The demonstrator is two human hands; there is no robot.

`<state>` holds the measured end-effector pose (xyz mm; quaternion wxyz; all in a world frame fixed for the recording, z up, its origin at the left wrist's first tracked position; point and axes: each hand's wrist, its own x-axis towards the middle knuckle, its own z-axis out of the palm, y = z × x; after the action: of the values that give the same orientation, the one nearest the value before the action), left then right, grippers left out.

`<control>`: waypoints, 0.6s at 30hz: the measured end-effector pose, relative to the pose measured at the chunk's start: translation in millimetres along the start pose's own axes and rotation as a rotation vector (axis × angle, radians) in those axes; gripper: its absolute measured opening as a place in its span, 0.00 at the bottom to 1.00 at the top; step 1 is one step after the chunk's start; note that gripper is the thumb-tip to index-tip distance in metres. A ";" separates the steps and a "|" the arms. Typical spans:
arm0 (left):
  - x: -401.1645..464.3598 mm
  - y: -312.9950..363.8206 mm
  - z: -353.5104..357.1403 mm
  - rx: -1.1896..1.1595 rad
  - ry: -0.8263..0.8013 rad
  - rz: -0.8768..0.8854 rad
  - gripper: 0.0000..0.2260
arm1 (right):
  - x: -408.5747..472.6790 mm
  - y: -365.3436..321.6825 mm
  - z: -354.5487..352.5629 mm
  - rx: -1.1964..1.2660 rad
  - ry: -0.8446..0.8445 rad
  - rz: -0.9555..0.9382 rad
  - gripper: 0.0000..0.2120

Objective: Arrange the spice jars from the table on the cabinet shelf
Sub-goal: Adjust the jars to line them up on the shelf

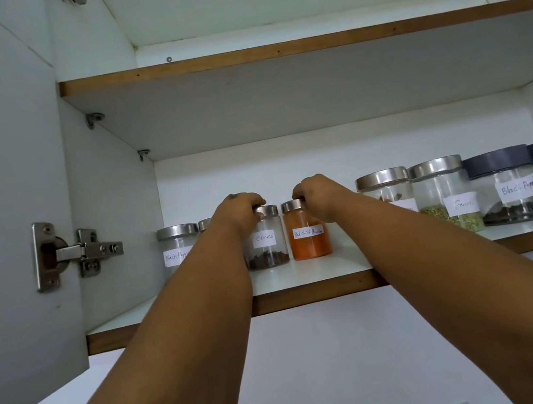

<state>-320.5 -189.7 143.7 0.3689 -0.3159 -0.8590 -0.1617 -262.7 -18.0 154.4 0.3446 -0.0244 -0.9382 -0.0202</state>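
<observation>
The Cloves jar (265,241) and the Red chilli powder jar (309,233) are standing side by side on the cabinet shelf (321,288), labels facing out for reading. The left hand (242,210) is gripping the Cloves lid, the right hand (320,196) is gripping the chilli lid, probably squaring them into the row

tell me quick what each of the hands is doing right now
Left hand: grips the steel lid of the clear glass cloves jar.
Right hand: grips the steel lid of the orange red chilli powder jar.
</observation>
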 end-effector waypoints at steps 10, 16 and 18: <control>0.3 -0.4 -2.7 -0.061 0.002 -0.029 0.13 | -0.2 4.2 2.3 0.105 0.094 0.006 0.18; -0.1 -2.0 -4.4 -0.067 -0.004 -0.024 0.14 | 1.0 5.7 5.1 0.170 0.149 -0.015 0.15; -1.1 -1.3 -4.9 -0.057 -0.002 -0.025 0.15 | 1.2 6.0 6.0 0.172 0.143 -0.013 0.16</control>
<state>-318.1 -193.6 146.2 0.3569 -0.3156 -0.8583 -0.1906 -267.2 -11.6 150.8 0.4113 0.0127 -0.9097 0.0566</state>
